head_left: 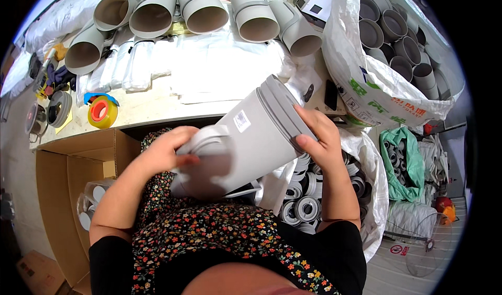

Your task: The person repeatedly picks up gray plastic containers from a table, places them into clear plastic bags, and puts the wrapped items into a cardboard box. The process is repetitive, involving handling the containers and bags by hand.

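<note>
A large grey mug (pixel 261 138) with a side handle (pixel 212 138) lies tilted across my lap, its top toward the upper right. A small white label (pixel 241 121) is stuck on its side. My left hand (pixel 170 148) is closed on the mug by the handle, near the bottom end. My right hand (pixel 320 138) grips the rim of the grey lid (pixel 282 106), thumb on the near side and fingers over the far edge. The lid sits on the mug's mouth. The mug's underside is partly in shadow.
Several open grey mugs (pixel 152 13) lie along the table's far side behind white plastic bags (pixel 204 67). A yellow tape roll (pixel 102 112) stands at left, above an open cardboard box (pixel 55 190). Sacks hold grey cups (pixel 393 25) and lid parts (pixel 307 208) at right. A phone (pixel 331 95) lies nearby.
</note>
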